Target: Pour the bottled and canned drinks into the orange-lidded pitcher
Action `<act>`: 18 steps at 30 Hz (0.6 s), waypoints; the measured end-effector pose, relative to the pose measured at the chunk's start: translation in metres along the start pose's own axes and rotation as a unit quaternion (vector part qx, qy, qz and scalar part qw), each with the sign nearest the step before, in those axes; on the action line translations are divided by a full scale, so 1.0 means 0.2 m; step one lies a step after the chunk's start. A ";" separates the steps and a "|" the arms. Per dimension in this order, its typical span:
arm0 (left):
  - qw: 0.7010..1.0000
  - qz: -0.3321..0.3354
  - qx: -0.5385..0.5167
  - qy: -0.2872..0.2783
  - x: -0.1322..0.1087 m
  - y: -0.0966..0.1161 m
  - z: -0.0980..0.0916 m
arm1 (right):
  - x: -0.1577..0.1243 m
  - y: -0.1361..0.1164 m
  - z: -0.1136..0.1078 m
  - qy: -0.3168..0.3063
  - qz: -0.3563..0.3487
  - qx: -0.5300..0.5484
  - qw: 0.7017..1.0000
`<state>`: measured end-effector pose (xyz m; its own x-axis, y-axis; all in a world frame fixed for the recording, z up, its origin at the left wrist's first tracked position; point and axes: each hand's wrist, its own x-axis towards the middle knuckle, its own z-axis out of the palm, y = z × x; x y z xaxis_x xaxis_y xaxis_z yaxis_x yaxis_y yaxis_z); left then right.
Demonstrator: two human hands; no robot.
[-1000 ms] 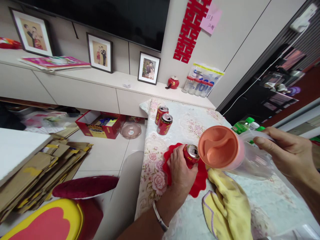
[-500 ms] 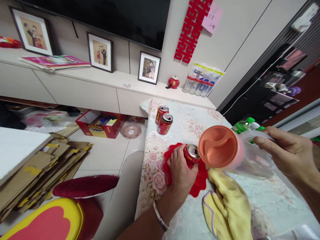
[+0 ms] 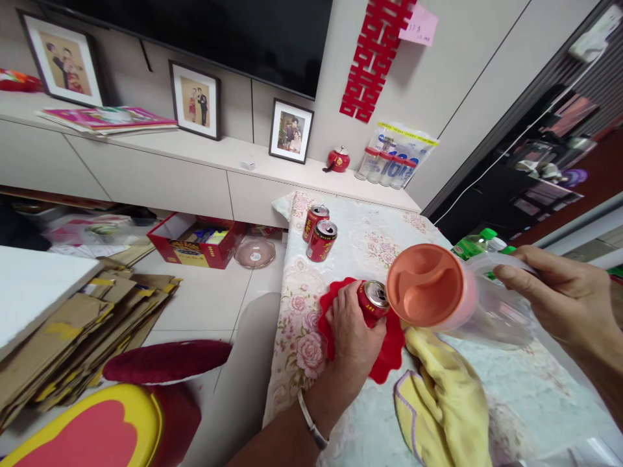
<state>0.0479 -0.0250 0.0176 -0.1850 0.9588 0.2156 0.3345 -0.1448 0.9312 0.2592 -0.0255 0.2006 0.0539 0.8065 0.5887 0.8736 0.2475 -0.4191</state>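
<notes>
My left hand (image 3: 354,331) is wrapped round a red drink can (image 3: 374,299), whose top is open. The can stands on a red mat with a scalloped edge (image 3: 389,360). My right hand (image 3: 559,292) grips the handle of a clear plastic pitcher (image 3: 501,318) with an orange lid (image 3: 426,285). The pitcher is tipped on its side toward the can, its lid close to the can's rim. No stream of liquid can be made out. Two more red cans, a rear one (image 3: 316,220) and a front one (image 3: 322,241), stand upright farther back.
A crumpled yellow cloth (image 3: 450,395) lies on the flowered tablecloth (image 3: 302,285), below the pitcher. Green-capped bottles (image 3: 479,241) stand behind my right hand. Beyond the table, a low cabinet (image 3: 195,175) holds picture frames and jars. A yellow-and-red stool (image 3: 87,428) stands at lower left.
Both hands, the can and the pitcher stay practically where they were. The pink note on the wall has swung up to the right.
</notes>
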 end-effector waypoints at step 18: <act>1.000 -0.012 -0.006 -0.015 0.00 0.00 -0.01 | 0.00 -0.02 -0.01 -0.005 0.005 0.030 1.000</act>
<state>0.0460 -0.0250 0.0189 -0.1650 0.9689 0.1843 0.3194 -0.1243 0.9394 0.2571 -0.0269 0.2038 0.0570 0.8146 0.5772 0.8424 0.2710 -0.4658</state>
